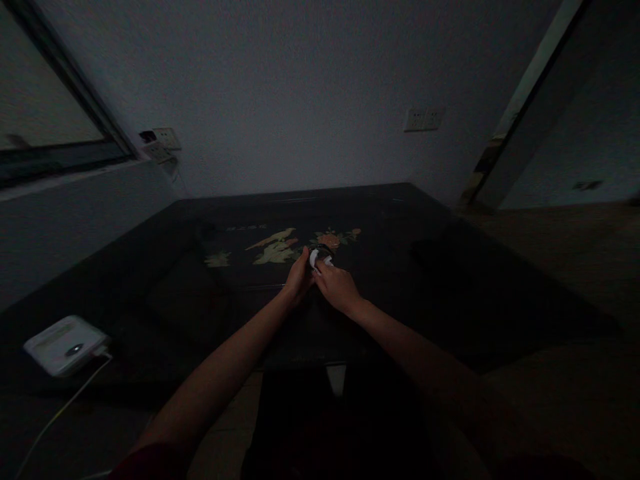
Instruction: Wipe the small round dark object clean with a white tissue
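Both hands meet near the centre of the frame, over the dark worktop [380,287] and just below the printed flowers [329,240]. There the person holds a small, dark, rounded thing [325,249] with a crumpled white piece [314,257] at it; the dim light hides what either one is. The left hand [299,277] is curved along the left side of the dark thing, thumb upward, and its fingers appear closed about it, though most are out of sight. The right hand [338,287] comes in from the lower right, its fingers drawn together and seemingly pinching the white piece. The likeliest trouble is a slip: if the dark thing is smooth and the right fingers push harder than the left hand braces, it could twist out and knock on the worktop. The white piece looks thin and soft, so it could bunch, tear or catch on an edge if pressed hard in one spot. Poor light adds to this, since a missed fold or a badly seated grip would be hard to see, and the hands themselves cover much of the contact. Away at the lower left of the frame, the white device [65,345] sits near the worktop's edge with its cable [75,395] hanging down; a forearm or leg snagging that cable could drag it off.
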Available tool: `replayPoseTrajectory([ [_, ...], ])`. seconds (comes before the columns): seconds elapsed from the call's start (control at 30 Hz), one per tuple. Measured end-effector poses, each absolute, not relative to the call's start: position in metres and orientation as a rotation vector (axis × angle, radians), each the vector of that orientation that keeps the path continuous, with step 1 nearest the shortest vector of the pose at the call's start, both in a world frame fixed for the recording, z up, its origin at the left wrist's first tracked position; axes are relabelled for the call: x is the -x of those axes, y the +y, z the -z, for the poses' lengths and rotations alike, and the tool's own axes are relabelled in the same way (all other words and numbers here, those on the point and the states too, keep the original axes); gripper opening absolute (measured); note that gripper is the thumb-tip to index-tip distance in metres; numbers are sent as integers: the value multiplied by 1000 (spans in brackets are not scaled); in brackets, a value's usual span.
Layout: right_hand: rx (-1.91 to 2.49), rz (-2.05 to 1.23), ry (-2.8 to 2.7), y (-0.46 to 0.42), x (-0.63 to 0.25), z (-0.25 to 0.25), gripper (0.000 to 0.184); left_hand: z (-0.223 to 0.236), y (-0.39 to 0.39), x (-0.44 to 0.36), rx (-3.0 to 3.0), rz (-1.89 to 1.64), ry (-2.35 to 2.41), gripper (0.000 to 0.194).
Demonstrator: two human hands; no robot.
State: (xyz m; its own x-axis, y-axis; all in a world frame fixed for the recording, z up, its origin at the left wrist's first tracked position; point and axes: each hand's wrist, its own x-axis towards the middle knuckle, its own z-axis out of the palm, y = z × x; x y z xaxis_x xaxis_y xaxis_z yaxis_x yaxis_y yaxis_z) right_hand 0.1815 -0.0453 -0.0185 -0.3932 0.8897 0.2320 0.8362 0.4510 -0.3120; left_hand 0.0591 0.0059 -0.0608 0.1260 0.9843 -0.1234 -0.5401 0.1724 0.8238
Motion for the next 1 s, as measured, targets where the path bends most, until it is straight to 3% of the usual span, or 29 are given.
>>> replayPoseTrajectory([
  [0.6,1202,-552,-2096,-32,-181,38,32,61,7,-60,-764,-1279,838,46],
  [1.0,1449,-260,-2311,-40,-186,19,34,59,3,-60,-755,-1269,832,49],
])
